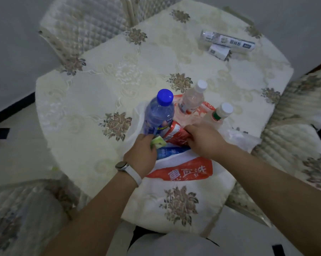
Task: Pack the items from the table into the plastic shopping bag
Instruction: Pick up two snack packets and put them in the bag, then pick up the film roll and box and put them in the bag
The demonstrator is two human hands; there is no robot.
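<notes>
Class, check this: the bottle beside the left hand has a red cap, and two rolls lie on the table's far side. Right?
Wrong in one respect: the head view shows the bottle beside the left hand has a blue cap, not red. The two rolls do lie on the table's far side.

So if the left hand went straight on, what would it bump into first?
Probably the blue bottle. The left hand, holding a green packet, points at its base, though depth is unclear.

One head-worn wide-angle view looks forward and steeply down, close above the table (93,85).
</notes>
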